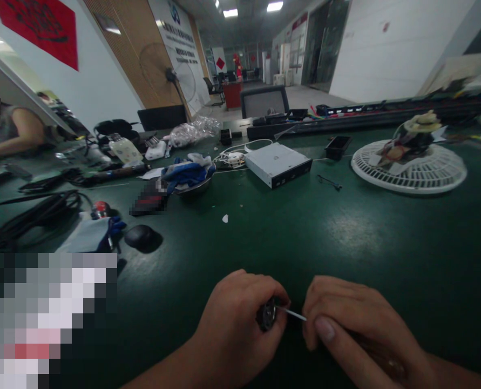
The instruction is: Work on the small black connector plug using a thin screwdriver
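My left hand [244, 319] is wrapped round a small dark round part [268, 314], whose face with metallic bits points right. From the right, my right hand [357, 329] grips a screwdriver; its thin metal shaft [295, 313] reaches to the face of the part, and its handle is mostly hidden in my palm. Both hands are low over the green table [264, 237], near its front edge. Whether the tip sits in a screw is too small to tell.
Beyond my hands lie a silver disc drive [278, 162], a white fan grille with motor [408, 167], a black mouse [141, 236], a bowl with blue cloth [191, 189], small pliers-like tool [329, 182] and black cables [33, 216]. A person [19, 127] sits at the left.
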`<action>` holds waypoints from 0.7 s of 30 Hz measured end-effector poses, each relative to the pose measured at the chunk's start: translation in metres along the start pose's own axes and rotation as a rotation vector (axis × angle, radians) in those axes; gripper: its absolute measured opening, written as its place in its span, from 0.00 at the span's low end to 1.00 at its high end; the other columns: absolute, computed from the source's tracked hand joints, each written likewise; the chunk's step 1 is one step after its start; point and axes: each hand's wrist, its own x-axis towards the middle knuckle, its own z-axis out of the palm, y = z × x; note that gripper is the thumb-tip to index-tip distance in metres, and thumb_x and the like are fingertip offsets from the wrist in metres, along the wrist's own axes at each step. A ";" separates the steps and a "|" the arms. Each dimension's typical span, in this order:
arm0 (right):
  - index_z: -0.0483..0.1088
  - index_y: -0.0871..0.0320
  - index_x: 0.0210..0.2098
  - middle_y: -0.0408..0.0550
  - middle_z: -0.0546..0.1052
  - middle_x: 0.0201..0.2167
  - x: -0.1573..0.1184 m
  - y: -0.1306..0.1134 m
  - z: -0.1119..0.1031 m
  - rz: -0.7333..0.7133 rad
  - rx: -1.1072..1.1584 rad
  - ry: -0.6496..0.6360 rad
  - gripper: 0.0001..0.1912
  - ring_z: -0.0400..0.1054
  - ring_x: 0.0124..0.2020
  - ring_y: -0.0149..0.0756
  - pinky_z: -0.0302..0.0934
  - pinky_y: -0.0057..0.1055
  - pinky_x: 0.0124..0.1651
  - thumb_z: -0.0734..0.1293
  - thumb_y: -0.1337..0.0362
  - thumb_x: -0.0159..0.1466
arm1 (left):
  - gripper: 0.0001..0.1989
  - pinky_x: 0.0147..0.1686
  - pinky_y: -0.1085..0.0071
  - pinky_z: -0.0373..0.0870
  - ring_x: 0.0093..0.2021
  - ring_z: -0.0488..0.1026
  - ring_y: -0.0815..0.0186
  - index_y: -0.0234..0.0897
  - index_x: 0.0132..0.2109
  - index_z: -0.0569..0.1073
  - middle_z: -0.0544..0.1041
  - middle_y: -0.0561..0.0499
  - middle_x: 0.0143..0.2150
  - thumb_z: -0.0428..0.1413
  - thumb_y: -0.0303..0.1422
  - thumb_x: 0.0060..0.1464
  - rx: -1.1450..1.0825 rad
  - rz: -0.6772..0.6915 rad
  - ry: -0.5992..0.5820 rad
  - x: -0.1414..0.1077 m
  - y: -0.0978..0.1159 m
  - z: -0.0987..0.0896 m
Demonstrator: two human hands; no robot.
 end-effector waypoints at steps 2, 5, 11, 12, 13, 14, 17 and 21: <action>0.71 0.56 0.33 0.44 0.74 0.23 -0.002 0.001 0.000 -0.007 0.003 -0.029 0.11 0.70 0.26 0.34 0.64 0.32 0.32 0.61 0.75 0.66 | 0.08 0.34 0.65 0.62 0.30 0.75 0.66 0.40 0.36 0.75 0.80 0.56 0.31 0.58 0.23 0.51 0.006 0.014 -0.004 0.000 0.000 0.000; 0.70 0.56 0.30 0.43 0.71 0.21 -0.007 0.004 0.003 0.004 0.044 -0.028 0.12 0.68 0.24 0.32 0.62 0.31 0.30 0.59 0.73 0.67 | 0.07 0.33 0.65 0.62 0.29 0.74 0.66 0.40 0.36 0.75 0.79 0.56 0.30 0.57 0.24 0.52 0.011 0.037 -0.005 0.001 0.001 0.000; 0.69 0.57 0.32 0.44 0.71 0.22 -0.010 0.005 0.003 0.005 0.067 -0.089 0.13 0.68 0.26 0.32 0.62 0.32 0.33 0.58 0.65 0.72 | 0.08 0.31 0.66 0.62 0.28 0.73 0.67 0.40 0.35 0.75 0.78 0.57 0.29 0.56 0.23 0.51 0.015 0.064 0.002 0.000 0.001 0.001; 0.69 0.57 0.31 0.43 0.70 0.21 -0.009 0.004 0.001 0.009 0.076 -0.127 0.15 0.67 0.26 0.32 0.61 0.32 0.32 0.58 0.64 0.73 | 0.08 0.31 0.67 0.62 0.28 0.73 0.67 0.40 0.35 0.75 0.78 0.57 0.29 0.56 0.23 0.51 0.012 0.065 0.006 -0.001 0.001 0.001; 0.68 0.56 0.30 0.43 0.70 0.21 -0.007 0.003 -0.001 0.011 0.077 -0.144 0.16 0.67 0.26 0.32 0.61 0.32 0.31 0.58 0.63 0.73 | 0.08 0.31 0.67 0.62 0.28 0.73 0.67 0.40 0.35 0.75 0.78 0.57 0.29 0.56 0.23 0.51 0.008 0.065 0.016 -0.001 0.001 0.001; 0.69 0.56 0.30 0.44 0.71 0.22 -0.006 0.001 -0.003 0.012 0.069 -0.156 0.15 0.67 0.27 0.32 0.61 0.32 0.32 0.58 0.63 0.73 | 0.08 0.32 0.67 0.62 0.28 0.73 0.67 0.40 0.35 0.75 0.78 0.56 0.29 0.56 0.22 0.51 0.003 0.063 0.023 -0.002 0.001 0.001; 0.70 0.57 0.34 0.46 0.75 0.25 -0.002 0.000 -0.006 0.008 0.049 -0.160 0.12 0.71 0.30 0.34 0.65 0.32 0.35 0.59 0.67 0.72 | 0.08 0.32 0.66 0.62 0.29 0.73 0.67 0.40 0.35 0.75 0.79 0.56 0.30 0.56 0.22 0.50 -0.010 0.051 0.030 -0.002 0.000 0.001; 0.70 0.57 0.34 0.46 0.75 0.24 -0.002 0.002 -0.005 -0.018 0.075 -0.142 0.10 0.70 0.28 0.34 0.65 0.31 0.34 0.60 0.70 0.70 | 0.08 0.32 0.66 0.62 0.29 0.73 0.67 0.40 0.35 0.75 0.79 0.57 0.29 0.57 0.22 0.50 -0.016 0.039 0.032 -0.001 0.001 0.000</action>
